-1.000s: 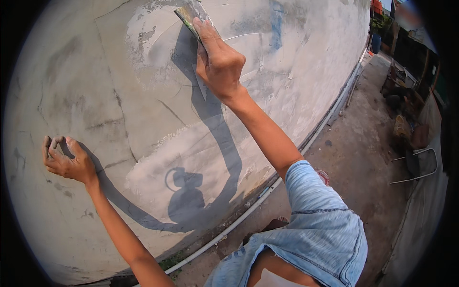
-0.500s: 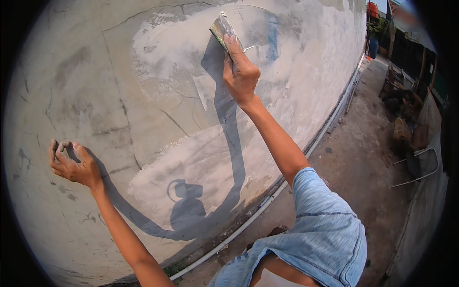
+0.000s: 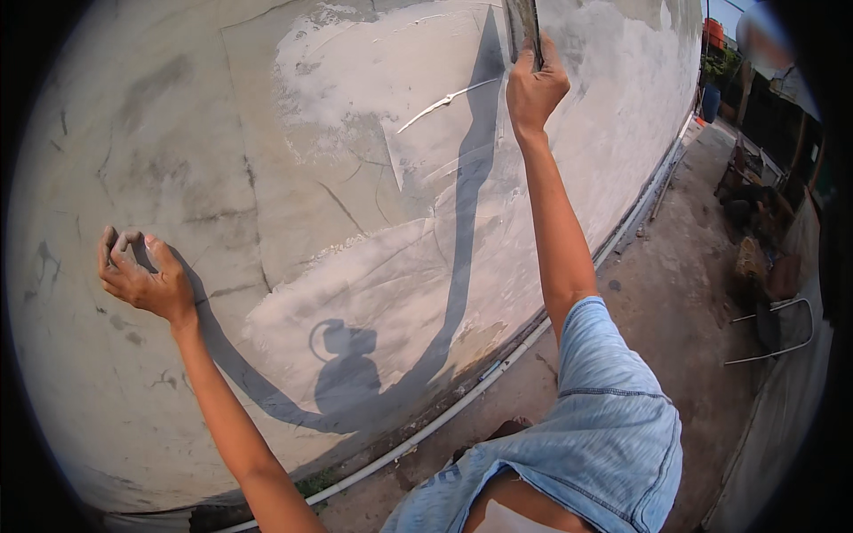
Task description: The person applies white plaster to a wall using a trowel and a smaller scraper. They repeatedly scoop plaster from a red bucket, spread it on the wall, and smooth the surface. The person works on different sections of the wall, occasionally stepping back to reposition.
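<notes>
My right hand [image 3: 537, 87] is raised high against the wall. It grips a flat putty blade [image 3: 522, 25], seen nearly edge-on, whose upper end runs out of the picture. The grey wall [image 3: 178, 115] carries broad patches of pale putty [image 3: 355, 67]. A thin raised ridge of wet white putty [image 3: 444, 102] runs slantwise to the left of my right hand. Beside the bare, cracked part of the wall, my left hand [image 3: 149, 277] is held up with dusty, curled fingers and the thumb apart. Nothing shows in it.
A white pipe [image 3: 444, 430] runs along the foot of the wall. To the right lies a dirt path [image 3: 649, 329] with a metal-framed object [image 3: 782, 333] and piled clutter beside it. A blue barrel [image 3: 710, 102] stands at the far end. My shadow [image 3: 348, 382] falls across the wall.
My right hand and the blade have moved up and to the right across the wall. The ridge of wet putty now shows where they passed. My left hand keeps nearly the same pose.
</notes>
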Demonstrator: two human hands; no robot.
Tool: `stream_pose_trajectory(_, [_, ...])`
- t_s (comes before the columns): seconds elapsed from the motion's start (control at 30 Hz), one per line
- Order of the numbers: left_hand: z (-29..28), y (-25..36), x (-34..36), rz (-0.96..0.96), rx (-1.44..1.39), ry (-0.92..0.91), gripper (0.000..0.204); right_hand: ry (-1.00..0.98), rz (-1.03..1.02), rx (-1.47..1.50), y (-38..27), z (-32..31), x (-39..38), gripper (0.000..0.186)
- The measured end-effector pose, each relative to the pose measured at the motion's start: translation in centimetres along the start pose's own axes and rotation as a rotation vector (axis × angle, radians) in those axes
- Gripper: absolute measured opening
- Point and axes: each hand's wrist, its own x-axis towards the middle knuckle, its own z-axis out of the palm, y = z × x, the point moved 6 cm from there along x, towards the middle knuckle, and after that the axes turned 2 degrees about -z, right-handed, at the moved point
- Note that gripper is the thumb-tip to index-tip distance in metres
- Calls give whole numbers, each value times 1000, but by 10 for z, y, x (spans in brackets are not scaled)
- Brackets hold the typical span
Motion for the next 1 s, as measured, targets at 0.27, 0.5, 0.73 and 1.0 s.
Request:
stream_pose_trajectory(0.27, [1,-2,-2,-6,11,-15,14,-245,-574,151,-117,40,-117,53])
stream_pose_trajectory(0.5, [2,-10,-1,51,4,1,13,-608,-851,395,-137,-9,-179,44])
stream_pose_trajectory(0.73, [2,-5,-3,15,-1,3,14,-125,36,142,-5,-20,-73,26])
stream_pose_trajectory(1.0, [1,-9,-3,24,-1,9,14,-489,-507,189,-118,17,-225,63])
